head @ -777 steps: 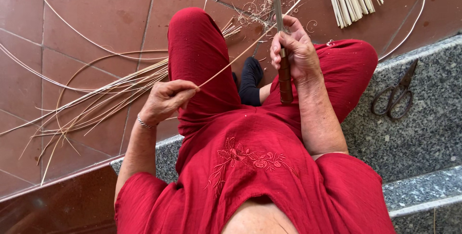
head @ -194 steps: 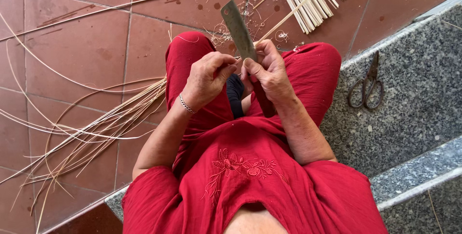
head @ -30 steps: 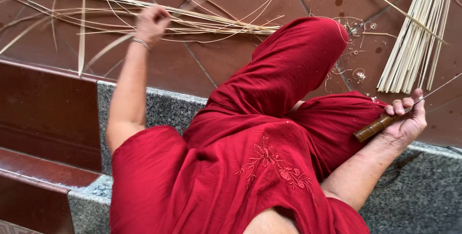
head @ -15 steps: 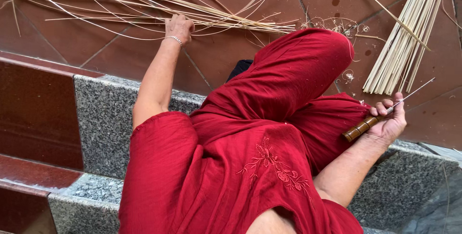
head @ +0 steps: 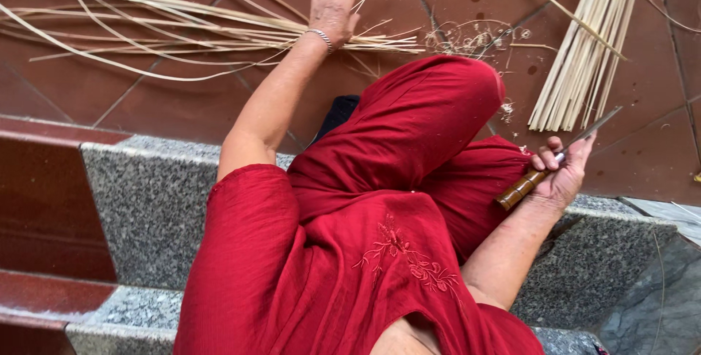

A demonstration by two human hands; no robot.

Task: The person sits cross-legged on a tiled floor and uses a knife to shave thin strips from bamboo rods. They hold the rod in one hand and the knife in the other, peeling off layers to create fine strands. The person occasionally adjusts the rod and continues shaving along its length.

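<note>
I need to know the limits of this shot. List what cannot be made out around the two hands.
- Left hand, head view: back faces the camera, hiding any grip on the loose strips.
- Knife in right hand: mid-handle covered by fingers.
- Strip bundle: top cut off by the frame edge.

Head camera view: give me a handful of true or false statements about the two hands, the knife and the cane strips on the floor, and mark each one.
1. The right hand holds a knife with a brown wooden handle. True.
2. The left hand rests in the lap. False: it reaches out to the loose strips lying on the tiled floor.
3. A silver bracelet sits on the left wrist. True.
4. The knife blade is cutting into the straight bundle of pale strips. False: the blade is apart from the bundle, which lies untouched on the floor.
5. The person wears blue clothes. False: the clothes are red.
</note>
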